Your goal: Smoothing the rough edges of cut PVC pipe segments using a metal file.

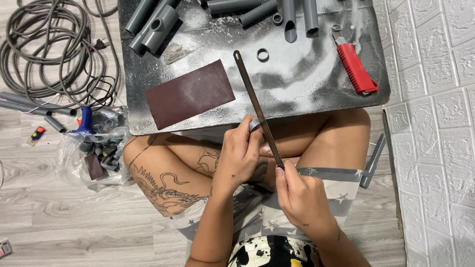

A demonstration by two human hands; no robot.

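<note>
Steel blade (258,110) (long, thin, a hole at its far tip) is pinched at its near end in my right hand (302,198), lying across the small grey ring (254,125) my left hand (238,155) grips above my knees, with sandpaper (190,93) and grey pipes (153,25) on the dusty board (307,74) beyond.

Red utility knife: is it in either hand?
No, the red utility knife lies alone on the dusty board, away from both hands.
</note>
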